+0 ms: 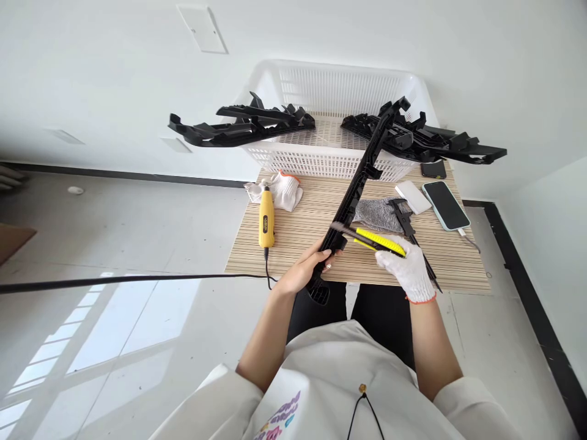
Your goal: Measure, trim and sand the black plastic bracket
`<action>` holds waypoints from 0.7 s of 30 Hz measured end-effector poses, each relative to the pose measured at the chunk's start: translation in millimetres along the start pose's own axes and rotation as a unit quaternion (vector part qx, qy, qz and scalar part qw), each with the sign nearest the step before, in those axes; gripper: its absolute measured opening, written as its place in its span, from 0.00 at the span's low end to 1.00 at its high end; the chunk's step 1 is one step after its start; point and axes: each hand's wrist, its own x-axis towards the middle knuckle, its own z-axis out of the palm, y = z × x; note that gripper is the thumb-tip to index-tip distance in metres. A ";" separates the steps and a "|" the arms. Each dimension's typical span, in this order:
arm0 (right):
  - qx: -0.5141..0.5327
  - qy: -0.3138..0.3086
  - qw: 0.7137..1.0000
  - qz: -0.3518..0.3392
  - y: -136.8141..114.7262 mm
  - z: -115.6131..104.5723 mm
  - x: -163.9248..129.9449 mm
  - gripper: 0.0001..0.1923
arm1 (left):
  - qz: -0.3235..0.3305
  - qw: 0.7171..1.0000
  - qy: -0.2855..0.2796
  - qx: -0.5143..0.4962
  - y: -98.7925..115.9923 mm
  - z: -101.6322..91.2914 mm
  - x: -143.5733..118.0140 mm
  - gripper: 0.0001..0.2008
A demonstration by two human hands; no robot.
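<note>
Bare and closed, my left hand [306, 269] grips the lower end of a long black plastic trim part [360, 183], which slants up and to the right over the table. My right hand [408, 269] wears a white knitted glove with an orange cuff. It is closed around a yellow and black utility knife [380, 241]. The blade end of the knife points left and meets or overlaps the trim part just above my left hand; whether it touches cannot be made out.
A white plastic basket [312, 164] at the back bears stacked black trim parts [247, 125]. On the striped table [312, 223] lie a yellow corded tool [266, 220], a white glove [285, 192], a grey cloth [373, 214], black calipers [406, 223] and a phone [446, 205]. A black cable runs left.
</note>
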 end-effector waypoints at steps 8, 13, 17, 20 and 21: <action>-0.006 0.011 1.000 0.009 -4.0 -0.3 -0.5 0.26 | 0.002 1.000 0.004 -0.017 -4.3 -2.3 1.7 0.15; 0.013 0.003 1.000 0.010 -5.8 0.2 -1.4 0.25 | -0.009 1.000 0.011 -0.023 -0.8 0.2 1.1 0.16; 0.013 -0.011 1.000 0.023 -6.2 0.3 -1.4 0.22 | -0.016 0.999 0.021 -0.023 -0.4 1.3 0.4 0.16; 0.028 0.010 1.000 0.011 -6.6 0.3 -1.9 0.22 | -0.010 0.999 0.028 -0.023 -1.0 1.8 1.0 0.16; 0.033 0.011 0.999 0.007 -6.7 0.3 -2.1 0.22 | -0.005 0.999 0.029 -0.019 -1.0 2.0 1.2 0.16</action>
